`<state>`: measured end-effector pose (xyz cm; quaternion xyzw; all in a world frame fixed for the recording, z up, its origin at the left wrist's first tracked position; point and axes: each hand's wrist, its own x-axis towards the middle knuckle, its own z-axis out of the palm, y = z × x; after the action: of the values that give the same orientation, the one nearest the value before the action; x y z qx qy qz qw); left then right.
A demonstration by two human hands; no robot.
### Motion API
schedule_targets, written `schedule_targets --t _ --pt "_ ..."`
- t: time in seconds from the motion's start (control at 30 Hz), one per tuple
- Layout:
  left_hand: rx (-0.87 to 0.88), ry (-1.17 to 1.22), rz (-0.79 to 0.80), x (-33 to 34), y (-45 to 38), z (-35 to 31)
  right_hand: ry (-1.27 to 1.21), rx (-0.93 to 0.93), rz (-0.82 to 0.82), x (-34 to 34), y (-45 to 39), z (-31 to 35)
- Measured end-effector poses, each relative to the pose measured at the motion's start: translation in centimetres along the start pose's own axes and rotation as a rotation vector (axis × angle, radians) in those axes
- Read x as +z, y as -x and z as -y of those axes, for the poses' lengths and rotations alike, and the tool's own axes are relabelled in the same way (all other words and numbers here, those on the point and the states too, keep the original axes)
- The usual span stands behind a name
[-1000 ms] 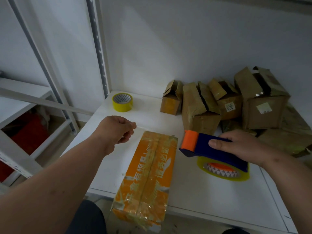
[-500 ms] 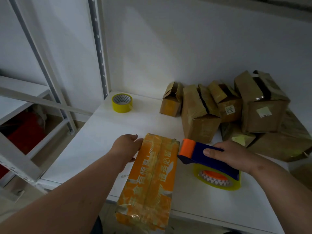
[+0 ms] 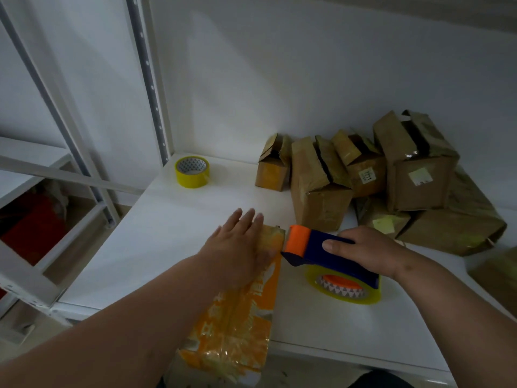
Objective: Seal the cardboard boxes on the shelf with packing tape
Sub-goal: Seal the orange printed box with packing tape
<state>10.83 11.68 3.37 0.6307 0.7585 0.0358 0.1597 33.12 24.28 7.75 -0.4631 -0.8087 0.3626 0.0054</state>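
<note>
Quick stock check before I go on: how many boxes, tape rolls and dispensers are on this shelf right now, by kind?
Orange box under the left hand: 1
Brown cardboard boxes stacked at the back, fully in view: 6
Loose yellow tape roll: 1
Tape dispenser, with its own roll, in the right hand: 1
Total: 9

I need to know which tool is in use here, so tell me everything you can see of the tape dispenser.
The tape dispenser has a dark blue body that looks like plastic, with an orange roller at its front end and a yellowish clear tape roll on an orange hub beneath. It rests on the white shelf, roller end close beside the far end of the orange box. The right hand grips its top, thumb along the near side.
</note>
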Motion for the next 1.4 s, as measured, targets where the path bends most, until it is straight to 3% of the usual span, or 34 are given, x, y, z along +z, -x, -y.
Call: schedule_targets --t 0.53,0.73,0.9,1.1,1.27,1.4 --pt "-0.012 0.009 0.003 0.0 0.5 0.0 -0.085 -0.079 0.056 -1.2 0.9 -2.3" --pt "0.021 0.055 0.011 -0.3 0.3 0.5 -0.037 -0.021 0.003 -3.0 1.8 -4.2" --pt "0.014 0.063 -0.005 -0.1 0.4 0.4 0.18 -0.015 -0.014 -3.0 1.3 -3.0" --pt "0.013 0.07 -0.027 0.2 0.5 0.2 0.499 0.066 0.087 -2.0 -0.7 1.3" --pt "-0.001 0.063 -0.002 -0.1 0.6 -0.1 0.518 0.127 0.152 -0.2 -3.1 2.9" --pt "-0.008 0.057 0.006 -0.1 0.7 -0.2 0.395 0.211 0.196 -0.2 -4.2 3.1"
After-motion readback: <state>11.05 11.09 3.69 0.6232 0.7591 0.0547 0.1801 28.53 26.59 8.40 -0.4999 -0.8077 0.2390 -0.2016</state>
